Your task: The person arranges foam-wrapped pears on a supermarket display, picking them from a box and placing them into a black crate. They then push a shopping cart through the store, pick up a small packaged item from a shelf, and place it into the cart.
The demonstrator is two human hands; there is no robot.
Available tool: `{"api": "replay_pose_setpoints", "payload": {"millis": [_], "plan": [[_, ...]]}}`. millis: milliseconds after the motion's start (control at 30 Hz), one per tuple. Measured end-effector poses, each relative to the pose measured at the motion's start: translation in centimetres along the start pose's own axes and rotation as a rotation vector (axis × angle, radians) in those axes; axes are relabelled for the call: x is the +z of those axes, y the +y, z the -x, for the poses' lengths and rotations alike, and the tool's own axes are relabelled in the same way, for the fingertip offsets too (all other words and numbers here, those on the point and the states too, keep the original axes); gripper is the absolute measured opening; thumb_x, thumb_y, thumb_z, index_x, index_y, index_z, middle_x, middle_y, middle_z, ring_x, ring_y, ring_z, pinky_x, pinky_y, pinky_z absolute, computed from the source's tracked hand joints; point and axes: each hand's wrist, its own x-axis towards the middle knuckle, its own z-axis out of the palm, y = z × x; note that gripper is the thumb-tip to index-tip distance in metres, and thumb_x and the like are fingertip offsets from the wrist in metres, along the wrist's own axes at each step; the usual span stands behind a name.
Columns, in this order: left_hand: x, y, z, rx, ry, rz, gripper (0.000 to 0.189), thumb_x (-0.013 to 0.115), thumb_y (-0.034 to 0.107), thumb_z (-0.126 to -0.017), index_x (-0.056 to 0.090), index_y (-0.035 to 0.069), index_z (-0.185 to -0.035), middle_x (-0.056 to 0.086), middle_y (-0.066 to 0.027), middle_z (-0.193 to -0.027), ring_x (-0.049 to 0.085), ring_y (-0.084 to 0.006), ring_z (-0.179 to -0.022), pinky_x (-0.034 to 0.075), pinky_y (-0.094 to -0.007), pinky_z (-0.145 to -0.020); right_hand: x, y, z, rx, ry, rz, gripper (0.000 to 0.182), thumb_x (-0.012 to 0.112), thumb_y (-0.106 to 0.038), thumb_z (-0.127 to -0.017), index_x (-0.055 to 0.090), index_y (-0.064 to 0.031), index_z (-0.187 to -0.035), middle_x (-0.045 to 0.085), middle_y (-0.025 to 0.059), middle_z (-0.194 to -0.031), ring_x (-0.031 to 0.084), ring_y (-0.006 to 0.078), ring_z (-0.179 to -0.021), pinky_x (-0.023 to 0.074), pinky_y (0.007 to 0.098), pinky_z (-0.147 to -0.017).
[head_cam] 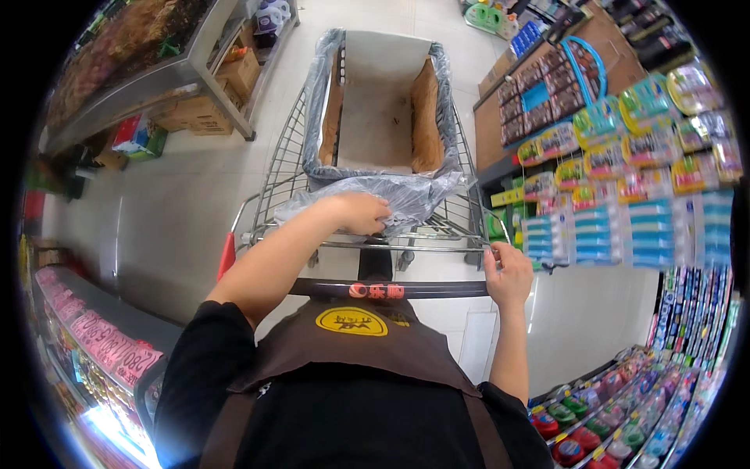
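A metal wire shopping cart [281,149] with a dark handle bar [448,289] stands before me. In it is a deep open container [381,173], with brown cardboard along its inner sides and clear plastic over its rim. Loose clear plastic film [422,202] bunches at its near end. My left hand [360,214] reaches across onto this film with curled fingers; whether they pinch it is hidden. At the cart's near right corner, my right hand [510,272] has its thumb and fingers around the metal frame, beside the handle's end. A few dark specks lie on the container's pale bottom.
Hanging packs of toothbrushes [621,231] and other blister packs [603,158] crowd close on the right. A metal display stand [199,76] with cardboard boxes [208,117] beneath is ahead left. Shelving with pink price tags [96,337] stands near left; bottles [609,422] fill shelves behind right.
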Motion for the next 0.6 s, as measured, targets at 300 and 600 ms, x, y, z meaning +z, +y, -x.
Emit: {"api": "replay_pose_setpoints", "payload": {"millis": [300, 600], "plan": [[-18.5, -13.1, -9.5, -0.075, 0.085, 0.041, 0.076, 0.062, 0.040, -0.073, 0.028, 0.011, -0.135, 0.025, -0.0138, -0.141, 0.030, -0.0326, -0.127, 0.026, -0.0405, -0.104, 4.7, 1.1, -25.1, -0.148, -0.065, 0.069, 0.015, 0.058, -0.026, -0.077, 0.060, -0.0108, -0.078, 0.057, 0.0028, -0.065, 0.053, 0.0218, -0.064, 0.0361, 0.0349, -0.066], [-35.6, -30.3, -20.0, -0.332, 0.410, 0.189, 0.034, 0.058, 0.005, -0.069, 0.052, 0.005, -0.103, 0.062, -0.0219, -0.085, 0.059, -0.0358, -0.087, 0.047, -0.0433, -0.077, 10.1, 0.8, -47.5, -0.106, -0.062, 0.036, 0.013, 0.056, -0.021, -0.079, 0.060, -0.0095, -0.082, 0.061, 0.0048, -0.070, 0.058, 0.0244, -0.071, 0.0401, 0.0358, -0.077]]}}
